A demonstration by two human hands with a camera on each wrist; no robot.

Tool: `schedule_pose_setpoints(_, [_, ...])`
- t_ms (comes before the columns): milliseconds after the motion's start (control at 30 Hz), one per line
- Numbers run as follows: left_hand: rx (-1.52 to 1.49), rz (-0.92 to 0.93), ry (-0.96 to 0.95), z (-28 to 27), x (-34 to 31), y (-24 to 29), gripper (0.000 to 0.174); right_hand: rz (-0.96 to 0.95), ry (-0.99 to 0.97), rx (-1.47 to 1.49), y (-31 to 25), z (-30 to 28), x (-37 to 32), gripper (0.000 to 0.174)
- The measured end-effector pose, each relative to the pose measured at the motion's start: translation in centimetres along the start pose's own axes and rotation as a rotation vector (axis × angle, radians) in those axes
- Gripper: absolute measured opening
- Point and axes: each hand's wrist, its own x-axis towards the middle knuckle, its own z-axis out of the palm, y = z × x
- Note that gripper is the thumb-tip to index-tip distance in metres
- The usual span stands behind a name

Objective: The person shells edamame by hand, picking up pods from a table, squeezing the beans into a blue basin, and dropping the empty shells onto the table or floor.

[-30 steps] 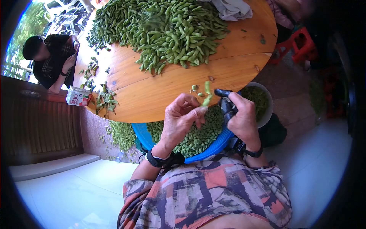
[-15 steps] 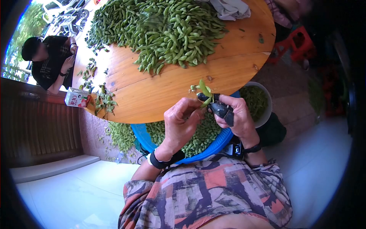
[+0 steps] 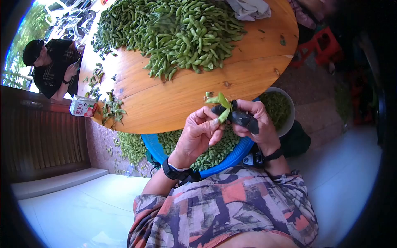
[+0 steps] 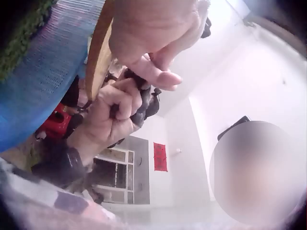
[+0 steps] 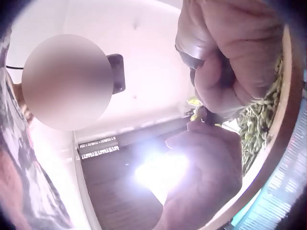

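Over the table's near edge, my left hand (image 3: 198, 133) pinches a green soybean pod (image 3: 223, 115) between thumb and fingertips. My right hand (image 3: 261, 124) faces it, with black covers on its thumb and forefinger; these grip the same pod, whose upper part (image 3: 223, 100) is spread apart. In the right wrist view, a bit of the pod (image 5: 195, 114) shows between both hands. Just below is a blue basket (image 3: 154, 146) holding many shelled beans (image 3: 213, 158). Two loose beans (image 3: 209, 94) lie on the wooden table (image 3: 165, 101) beyond the fingers.
A big heap of pods (image 3: 186, 37) covers the table's far part, beside a pale cloth (image 3: 250, 9). Scattered pods (image 3: 112, 110) and a drink carton (image 3: 82, 106) are at left. A pale bucket (image 3: 292, 108) of green husks stands right. Another person (image 3: 53, 68) sits at far left.
The right hand has moved left to meet the left hand and taken hold of the pod. The pod, upright and whole-looking earlier, is now spread apart at its top.
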Motion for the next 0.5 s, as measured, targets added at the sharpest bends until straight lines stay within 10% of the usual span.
schedule_pose_setpoints(267, [1.072,0.257,0.221,0.9,-0.5,0.0,0.009,-0.091,0.159,-0.584,-0.2,2.0,-0.5,0.012])
schedule_pose_setpoints(500, [0.761,-0.075,0.097,0.1,-0.4,2.1,0.027,-0.137,0.163,-0.720,0.6,1.6,-0.5,0.019])
